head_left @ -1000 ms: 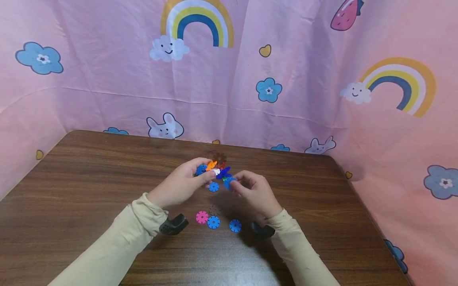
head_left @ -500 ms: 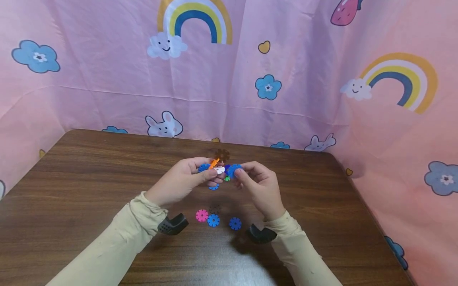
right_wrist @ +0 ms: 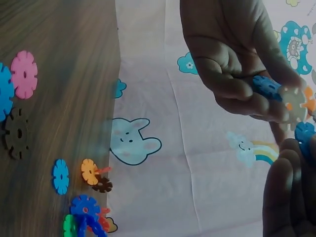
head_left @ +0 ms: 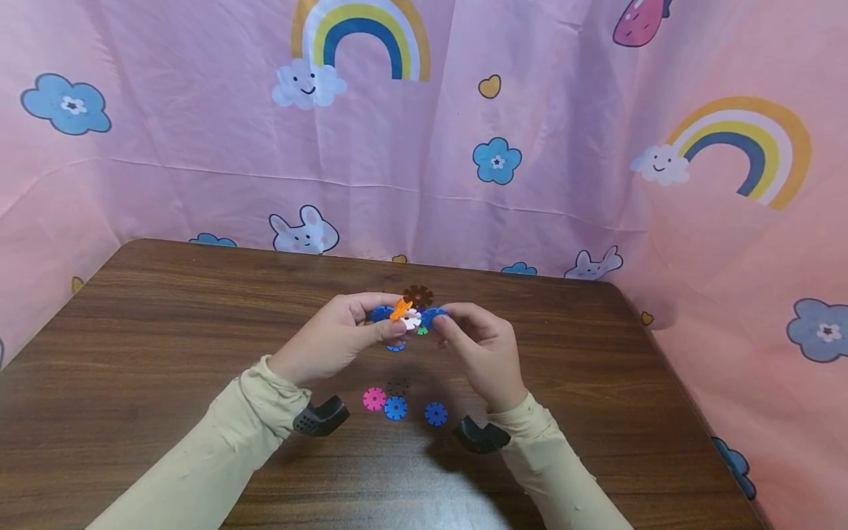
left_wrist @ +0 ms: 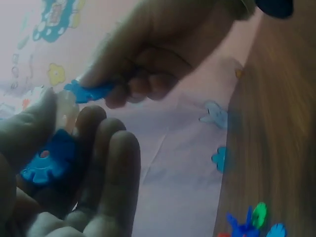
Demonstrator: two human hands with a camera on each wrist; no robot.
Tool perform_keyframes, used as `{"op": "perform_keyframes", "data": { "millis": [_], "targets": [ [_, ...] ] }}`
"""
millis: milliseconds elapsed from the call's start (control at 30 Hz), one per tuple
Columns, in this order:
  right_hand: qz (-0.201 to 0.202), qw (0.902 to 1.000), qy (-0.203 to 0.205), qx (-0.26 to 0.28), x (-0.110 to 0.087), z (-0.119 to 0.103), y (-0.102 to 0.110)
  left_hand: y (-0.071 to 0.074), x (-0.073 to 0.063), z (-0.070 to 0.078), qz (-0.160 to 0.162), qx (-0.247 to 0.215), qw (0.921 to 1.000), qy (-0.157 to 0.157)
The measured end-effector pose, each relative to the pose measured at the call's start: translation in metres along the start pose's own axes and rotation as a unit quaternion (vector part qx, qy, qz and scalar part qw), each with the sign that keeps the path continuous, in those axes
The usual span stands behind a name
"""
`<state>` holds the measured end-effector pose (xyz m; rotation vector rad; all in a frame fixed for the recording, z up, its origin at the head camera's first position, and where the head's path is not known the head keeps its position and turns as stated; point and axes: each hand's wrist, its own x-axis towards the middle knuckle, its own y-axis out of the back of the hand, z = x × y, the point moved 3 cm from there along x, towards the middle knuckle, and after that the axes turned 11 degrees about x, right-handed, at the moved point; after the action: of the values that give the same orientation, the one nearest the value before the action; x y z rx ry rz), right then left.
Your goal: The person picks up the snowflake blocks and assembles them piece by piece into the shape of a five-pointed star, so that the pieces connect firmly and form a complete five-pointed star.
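Note:
Near the table's middle, my left hand (head_left: 334, 335) holds a small joined piece of notched plastic discs between thumb and fingers. A white disc (head_left: 412, 319), an orange disc (head_left: 400, 308) and a blue disc (left_wrist: 48, 160) make up this piece. My right hand (head_left: 486, 357) pinches another blue disc (head_left: 432, 318), its edge right at the white disc's rim. In the right wrist view, the white disc lies between the two blue ones, and the orange one stands behind it. Thumb and fingers cover parts of the held discs.
On the wooden table (head_left: 199, 353) nearer me lie a pink disc (head_left: 374, 399), a dark disc (head_left: 398, 388) and blue discs (head_left: 396, 408). Beyond the hands is a dark blue cluster (right_wrist: 86, 210) with green and red discs, plus a brown disc (head_left: 419, 296). Printed curtains (head_left: 424, 147) border the table.
My right hand has lifted its blue disc away from the dark blue cluster to the white disc's edge. That blue disc is now tilted flatter, while the white one faces me more.

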<state>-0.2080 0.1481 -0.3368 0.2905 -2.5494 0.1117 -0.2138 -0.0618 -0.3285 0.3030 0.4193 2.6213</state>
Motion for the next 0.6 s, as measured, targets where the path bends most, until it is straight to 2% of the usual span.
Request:
{"op": "perform_keyframes", "data": {
  "millis": [100, 233, 400, 467, 600],
  "targets": [
    [0.005, 0.9999, 0.009, -0.007, 0.0, 0.0, 0.0, -0.003, 0.0, 0.002, 0.007, 0.043, 0.999, -0.014],
    [0.006, 0.9999, 0.002, -0.011, -0.001, 0.0, 0.0, -0.006, 0.0, 0.003, 0.002, 0.062, 0.9977, -0.029],
    [-0.013, 0.9997, -0.006, -0.021, 0.0, 0.0, 0.0, -0.008, -0.001, 0.003, -0.003, 0.087, 0.9955, -0.035],
    [-0.017, 0.9994, -0.005, -0.029, 0.0, -0.001, 0.0, -0.009, 0.0, 0.003, -0.002, 0.086, 0.9955, -0.039],
    [-0.007, 0.9996, -0.014, -0.025, 0.0, 0.0, -0.001, -0.013, 0.0, 0.002, 0.001, 0.051, 0.9974, -0.052]
  ]
}}
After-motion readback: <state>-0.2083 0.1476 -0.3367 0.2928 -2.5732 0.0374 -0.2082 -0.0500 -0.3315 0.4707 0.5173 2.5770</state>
